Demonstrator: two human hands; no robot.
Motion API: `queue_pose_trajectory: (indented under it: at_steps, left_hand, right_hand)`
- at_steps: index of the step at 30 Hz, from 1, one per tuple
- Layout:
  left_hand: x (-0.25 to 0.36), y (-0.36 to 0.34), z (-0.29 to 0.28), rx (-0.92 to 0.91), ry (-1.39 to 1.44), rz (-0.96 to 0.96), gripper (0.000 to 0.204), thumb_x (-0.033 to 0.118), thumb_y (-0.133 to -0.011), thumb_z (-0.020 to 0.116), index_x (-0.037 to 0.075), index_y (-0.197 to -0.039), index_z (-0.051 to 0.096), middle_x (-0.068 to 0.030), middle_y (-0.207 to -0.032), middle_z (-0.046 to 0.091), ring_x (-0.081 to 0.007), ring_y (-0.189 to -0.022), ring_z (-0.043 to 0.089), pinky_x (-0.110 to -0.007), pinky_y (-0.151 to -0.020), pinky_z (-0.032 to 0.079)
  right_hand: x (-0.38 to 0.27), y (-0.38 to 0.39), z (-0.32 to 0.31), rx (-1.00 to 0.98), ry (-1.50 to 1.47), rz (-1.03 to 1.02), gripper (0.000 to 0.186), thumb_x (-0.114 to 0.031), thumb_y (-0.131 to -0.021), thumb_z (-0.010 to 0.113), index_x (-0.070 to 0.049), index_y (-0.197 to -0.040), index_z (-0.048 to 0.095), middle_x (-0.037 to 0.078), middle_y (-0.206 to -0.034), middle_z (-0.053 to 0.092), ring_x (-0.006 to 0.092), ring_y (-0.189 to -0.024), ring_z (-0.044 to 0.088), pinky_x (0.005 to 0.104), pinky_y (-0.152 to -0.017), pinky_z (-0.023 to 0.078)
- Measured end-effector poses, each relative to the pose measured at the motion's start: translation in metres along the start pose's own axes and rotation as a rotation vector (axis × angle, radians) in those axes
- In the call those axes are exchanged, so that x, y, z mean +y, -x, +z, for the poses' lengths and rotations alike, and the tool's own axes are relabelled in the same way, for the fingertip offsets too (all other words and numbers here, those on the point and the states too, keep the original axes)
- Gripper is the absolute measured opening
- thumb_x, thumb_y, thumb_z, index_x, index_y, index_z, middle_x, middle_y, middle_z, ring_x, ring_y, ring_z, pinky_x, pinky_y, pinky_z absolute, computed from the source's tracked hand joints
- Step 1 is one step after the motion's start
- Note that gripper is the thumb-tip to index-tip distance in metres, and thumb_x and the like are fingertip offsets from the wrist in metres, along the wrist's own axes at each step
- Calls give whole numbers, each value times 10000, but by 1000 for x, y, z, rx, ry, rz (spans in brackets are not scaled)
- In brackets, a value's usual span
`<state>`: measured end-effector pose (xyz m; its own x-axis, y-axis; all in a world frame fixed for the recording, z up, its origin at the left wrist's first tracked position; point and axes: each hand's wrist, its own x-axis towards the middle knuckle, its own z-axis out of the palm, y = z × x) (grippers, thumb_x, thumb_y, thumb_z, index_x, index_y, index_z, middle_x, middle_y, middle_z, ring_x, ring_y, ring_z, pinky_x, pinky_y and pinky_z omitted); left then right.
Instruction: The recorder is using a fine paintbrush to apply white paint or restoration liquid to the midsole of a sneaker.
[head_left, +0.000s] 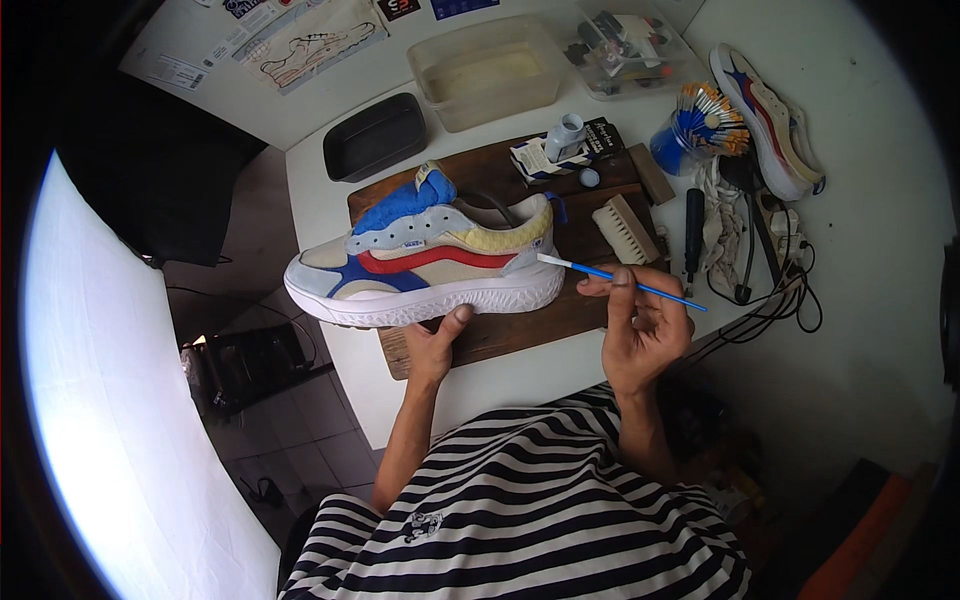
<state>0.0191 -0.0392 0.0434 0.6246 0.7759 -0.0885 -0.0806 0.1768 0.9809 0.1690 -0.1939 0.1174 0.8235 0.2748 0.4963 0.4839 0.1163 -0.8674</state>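
My left hand [433, 347] grips a multicoloured sneaker [440, 265] from below, thumb on the side of its thick white sole. The toe points left, and the upper has grey, blue, red, cream and yellow parts. In my right hand [648, 330] a thin blue paintbrush [640, 286] is pinched between thumb and fingers. Its white-tipped bristles meet the grey heel panel of the sneaker or hover just by it; which, I cannot tell. Behind the sneaker an opened small paint bottle [565, 138] stands on a box, its round cap [589, 178] lying close by on the wooden board [480, 343].
A scrub brush [625, 230] lies right of the sneaker. Farther back stand a black tray [375, 137], a clear plastic tub [487, 75], a bin of small items [632, 48] and a jar of brushes [690, 140]. At the right are another sneaker [768, 125], a crumpled cloth [722, 225] and cables [790, 300].
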Motion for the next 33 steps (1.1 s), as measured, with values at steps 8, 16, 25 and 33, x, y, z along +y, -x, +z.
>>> queue_pose_trajectory:
  at_steps: [8,16,25,33]
  left_hand:
    - [2,1,2,-1,-5,2,385,243,-759,759,-19,-1008,624,-66,-947,633,-164,-877,583,-296,-835,450]
    - [0,0,-3,-24,-36,-9,417,255,-754,764,-24,-1024,612,-74,-964,627,-172,-890,579,-305,-842,448]
    - [-3,0,-2,-7,-20,-22,447,257,-749,769,-27,-1049,596,-79,-976,624,-176,-905,580,-303,-863,442]
    - [-4,0,-3,-1,-33,-5,425,260,-749,765,-25,-1022,609,-77,-961,626,-175,-892,580,-305,-846,447]
  right_hand:
    - [3,2,8,-84,-49,-47,65,14,-890,577,63,-924,551,140,-747,673,167,-692,678,243,-624,537]
    - [2,-1,-1,-79,18,-24,71,-13,-940,502,57,-953,500,176,-764,655,187,-687,672,276,-651,550]
    - [9,2,5,-47,-20,-43,59,17,-900,558,62,-935,542,141,-728,668,166,-683,678,236,-609,536]
    - [7,3,0,17,-18,-15,49,26,-905,543,67,-930,535,161,-767,675,170,-692,677,243,-617,538]
